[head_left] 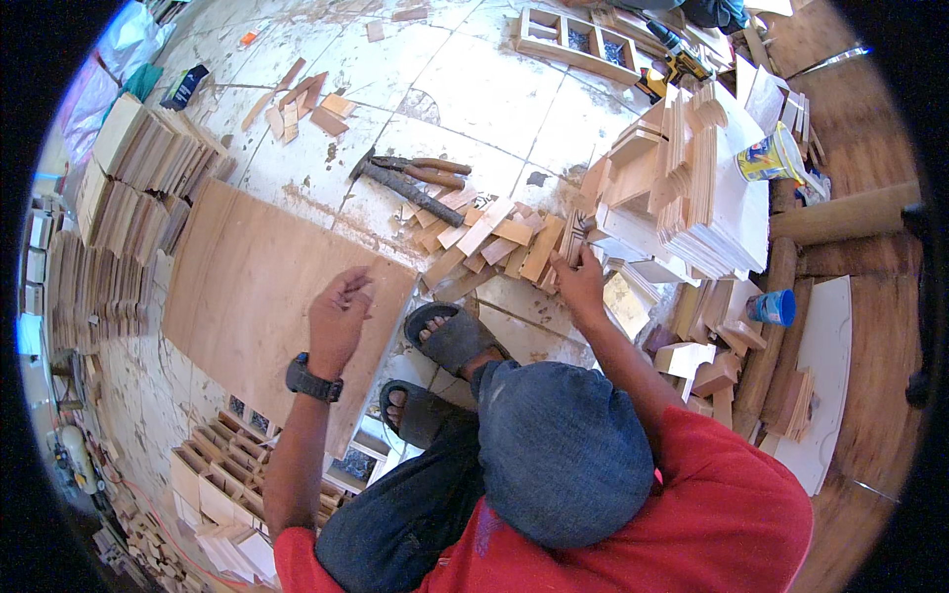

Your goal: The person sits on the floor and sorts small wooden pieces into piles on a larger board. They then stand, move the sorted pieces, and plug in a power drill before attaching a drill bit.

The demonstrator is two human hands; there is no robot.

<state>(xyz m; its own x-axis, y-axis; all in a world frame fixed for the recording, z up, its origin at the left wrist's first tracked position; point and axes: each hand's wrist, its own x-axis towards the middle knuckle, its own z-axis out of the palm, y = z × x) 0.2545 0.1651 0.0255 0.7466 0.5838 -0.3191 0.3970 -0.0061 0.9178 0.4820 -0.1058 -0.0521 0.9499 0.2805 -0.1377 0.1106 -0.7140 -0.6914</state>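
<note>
Left hand [338, 318] hovers over plywood sheet [262, 287], fingers curled, empty; right hand [578, 282] pinches wood strip [575, 235].

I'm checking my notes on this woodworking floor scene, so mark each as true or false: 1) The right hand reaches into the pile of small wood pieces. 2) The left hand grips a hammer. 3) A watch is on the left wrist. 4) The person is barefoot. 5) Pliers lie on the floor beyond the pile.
1) True: the right hand is at the edge of the pile of small wood pieces, fingers on a piece.
2) False: the left hand holds no hammer; it hovers over the plywood sheet, fingers pinched together.
3) True: a dark watch sits there.
4) False: the person wears grey sandals.
5) True: pliers lie on the tiled floor.
</note>
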